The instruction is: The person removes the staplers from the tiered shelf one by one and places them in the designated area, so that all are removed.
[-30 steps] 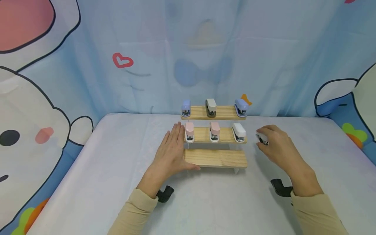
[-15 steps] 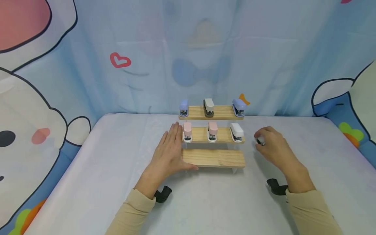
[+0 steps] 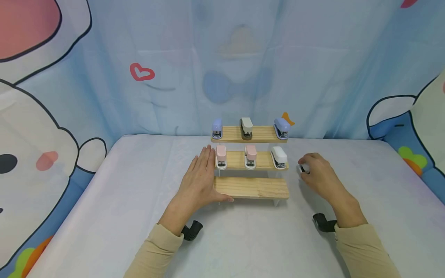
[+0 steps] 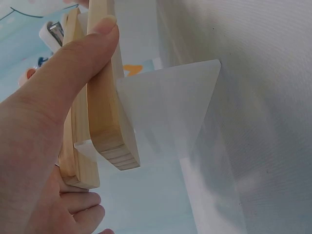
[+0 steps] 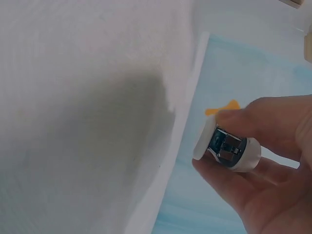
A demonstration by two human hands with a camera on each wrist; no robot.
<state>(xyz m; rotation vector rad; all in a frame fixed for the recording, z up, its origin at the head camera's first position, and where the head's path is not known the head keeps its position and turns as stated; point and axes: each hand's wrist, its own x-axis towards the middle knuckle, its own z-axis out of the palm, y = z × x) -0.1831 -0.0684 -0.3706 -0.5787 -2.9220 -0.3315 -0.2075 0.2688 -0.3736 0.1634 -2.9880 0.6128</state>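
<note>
A three-tier wooden display shelf (image 3: 252,188) stands on the table. My left hand (image 3: 198,179) lies along its left end with the fingers straight. In the left wrist view, the thumb (image 4: 83,61) rests on the front edge of a board (image 4: 105,107). To the shelf's right, my right hand (image 3: 321,175) pinches a small white mini stapler (image 5: 251,155) between thumb and fingers, held above the table. Its metal mechanism shows in the right wrist view. On the middle tier sit two pink staplers (image 3: 250,156) and a white stapler (image 3: 279,157). The lowest board is bare.
On the top tier are two lavender staplers (image 3: 282,128) and a grey-white stapler (image 3: 246,128). Clear plastic supports (image 4: 168,105) hold the boards. Behind the white-covered table (image 3: 139,216) hangs a blue printed curtain (image 3: 167,104). Black wrist mounts (image 3: 192,230) sit at both wrists.
My right hand has moved slightly left towards the shelf with the white stapler, which has turned in its grip. The left hand stays against the shelf. The head view has shifted a little.
</note>
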